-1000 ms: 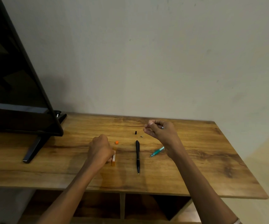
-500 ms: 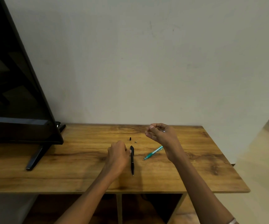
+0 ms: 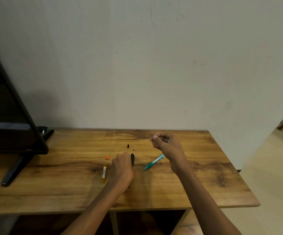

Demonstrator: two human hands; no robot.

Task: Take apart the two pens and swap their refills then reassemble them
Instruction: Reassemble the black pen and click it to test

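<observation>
Wooden table (image 3: 205, 192), 2 hands: left hand (image 3: 123, 168) closed around black pen (image 3: 132, 158), right hand (image 3: 167, 144) pinching thin refill (image 3: 163, 137), 1 teal pen (image 3: 153, 162).

Pen barrel (image 3: 104, 172) left of left hand (image 3: 122, 167); monitor (image 3: 10, 119) far left.

Left hand (image 3: 123, 164) curled low, knuckles up; right hand (image 3: 167, 145) raised, fingers pinched

A home living room: a flat-screen television (image 3: 6, 116) at nine o'clock on a wooden media console (image 3: 69, 184), plain wall (image 3: 137, 65) at twelve.
</observation>
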